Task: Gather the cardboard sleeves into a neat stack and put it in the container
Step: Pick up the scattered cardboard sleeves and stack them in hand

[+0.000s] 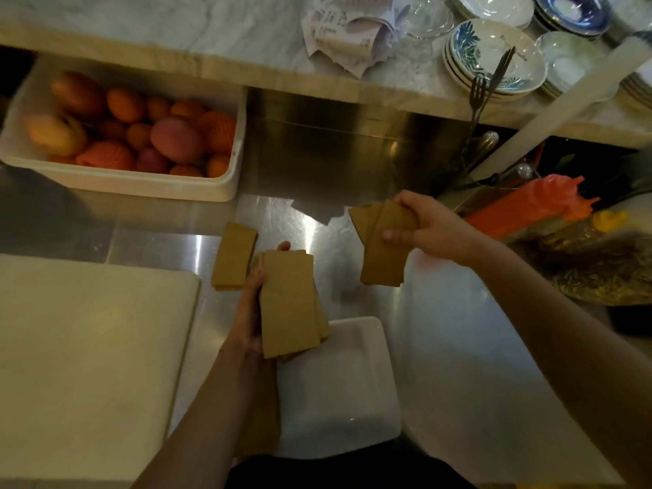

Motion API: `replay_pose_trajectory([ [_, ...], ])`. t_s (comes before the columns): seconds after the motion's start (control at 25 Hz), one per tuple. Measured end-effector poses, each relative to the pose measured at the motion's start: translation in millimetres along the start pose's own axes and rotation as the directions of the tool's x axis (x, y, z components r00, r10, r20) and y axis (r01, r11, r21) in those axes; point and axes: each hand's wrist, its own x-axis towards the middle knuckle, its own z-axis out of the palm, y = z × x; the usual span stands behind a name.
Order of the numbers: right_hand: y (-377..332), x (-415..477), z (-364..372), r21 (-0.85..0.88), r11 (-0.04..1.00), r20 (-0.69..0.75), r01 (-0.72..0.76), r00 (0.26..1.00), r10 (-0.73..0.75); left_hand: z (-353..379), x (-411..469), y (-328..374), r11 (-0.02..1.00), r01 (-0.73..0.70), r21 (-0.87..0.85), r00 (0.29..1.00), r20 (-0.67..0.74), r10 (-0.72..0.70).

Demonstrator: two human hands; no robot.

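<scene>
My left hand [252, 305] grips a thick bundle of brown cardboard sleeves [287, 305] from its left side, held above the far left corner of a white container [352, 390]. My right hand [428, 227] is raised over the steel counter and pinches a smaller fan of cardboard sleeves [382, 245] by their top end. A third small pile of sleeves [233, 255] lies flat on the counter just left of my left hand. The white container sits at the near edge, and I cannot tell whether anything is inside it.
A white cutting board [88, 365] fills the near left. A white tub of fruit [123, 132] stands at the far left. Stacked bowls [494, 58], a fork and papers sit on the marble shelf behind. Orange bags and packets [550, 213] crowd the right side.
</scene>
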Motion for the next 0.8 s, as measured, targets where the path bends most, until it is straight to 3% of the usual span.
replay_pose_trajectory([
  [0.12, -29.2, -45.2, -9.0, 0.209, 0.978, 0.021, 0.015, 1.0, -0.02, 1.0, -13.0, -2.6, 1.0, 0.007, 0.013, 1.0, 0.017, -0.007],
  [0.24, -59.9, -74.2, 6.2, 0.347, 0.938, 0.135, -0.01, 0.99, -0.039, 7.6, -20.6, -11.4, 0.992, -0.117, 0.036, 0.989, 0.093, 0.113],
  [0.4, -84.3, -83.5, 50.6, 0.107, 0.992, 0.192, 0.063, 0.978, -0.083, 24.5, -34.1, -19.9, 0.987, -0.149, 0.065, 0.986, 0.088, 0.143],
  [0.6, -87.0, -83.7, 85.7, -0.181, 0.961, 0.153, 0.21, 0.971, -0.184, 38.6, -47.7, -25.1, 0.993, -0.093, 0.071, 0.994, 0.055, 0.089],
  [0.8, -80.0, -86.0, 102.9, -0.302, 0.914, 0.025, 0.271, 0.961, -0.276, 34.4, -50.1, -30.1, 0.992, -0.063, 0.11, 0.993, 0.105, 0.051],
])
